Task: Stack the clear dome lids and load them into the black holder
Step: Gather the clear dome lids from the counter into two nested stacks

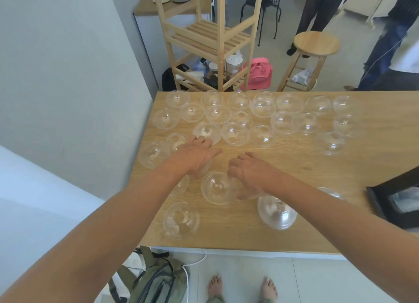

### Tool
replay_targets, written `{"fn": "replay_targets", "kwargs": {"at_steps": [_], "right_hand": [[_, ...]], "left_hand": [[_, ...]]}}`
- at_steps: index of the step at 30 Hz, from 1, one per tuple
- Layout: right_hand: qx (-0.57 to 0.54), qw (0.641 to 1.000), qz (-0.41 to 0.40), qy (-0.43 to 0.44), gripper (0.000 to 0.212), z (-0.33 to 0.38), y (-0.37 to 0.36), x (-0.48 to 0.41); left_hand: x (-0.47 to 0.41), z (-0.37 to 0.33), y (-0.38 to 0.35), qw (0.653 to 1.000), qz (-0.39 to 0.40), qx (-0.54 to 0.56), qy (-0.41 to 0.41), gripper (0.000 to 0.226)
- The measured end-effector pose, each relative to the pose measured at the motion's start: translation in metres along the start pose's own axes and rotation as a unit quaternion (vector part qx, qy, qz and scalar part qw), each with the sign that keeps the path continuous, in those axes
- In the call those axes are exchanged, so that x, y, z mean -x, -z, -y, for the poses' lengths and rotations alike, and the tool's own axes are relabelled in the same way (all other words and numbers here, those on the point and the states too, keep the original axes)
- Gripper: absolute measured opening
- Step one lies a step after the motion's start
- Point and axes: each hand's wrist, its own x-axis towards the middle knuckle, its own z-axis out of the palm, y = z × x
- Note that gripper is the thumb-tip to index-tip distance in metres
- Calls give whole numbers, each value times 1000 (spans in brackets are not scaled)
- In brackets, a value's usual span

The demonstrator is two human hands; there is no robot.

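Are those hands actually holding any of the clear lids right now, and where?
The right hand curls around the right edge of one dome lid on the table. The left hand is spread over another lid; a grip cannot be told.

Single head-worn wide-angle view, looking forward and steeply down over a wooden table (294, 230), close above both outstretched arms, floor and bare feet (242, 289) below.

Home room: wooden shelf rack (204, 37), stool (316, 44).

Clear dome lids (218, 187), light wood-grain table (294, 223), black holder (381, 203)
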Motion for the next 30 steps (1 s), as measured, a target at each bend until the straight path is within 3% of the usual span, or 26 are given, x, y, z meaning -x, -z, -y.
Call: {"fn": "replay_targets", "kwargs": {"at_steps": [5, 10, 20, 30], "right_hand": [[-59, 998, -11, 0, 95, 13, 7, -17], [-64, 998, 27, 5, 106, 36, -4, -38], [-15, 999, 19, 37, 97, 44, -8, -35], [5, 997, 78, 20, 88, 52, -1, -30]], "left_hand": [[12, 10, 2, 998, -34, 42, 25, 100], [26, 20, -1, 995, -44, 76, 53, 101], [45, 29, -4, 983, -65, 128, 114, 102], [47, 19, 2, 975, -87, 153, 132, 101]]}}
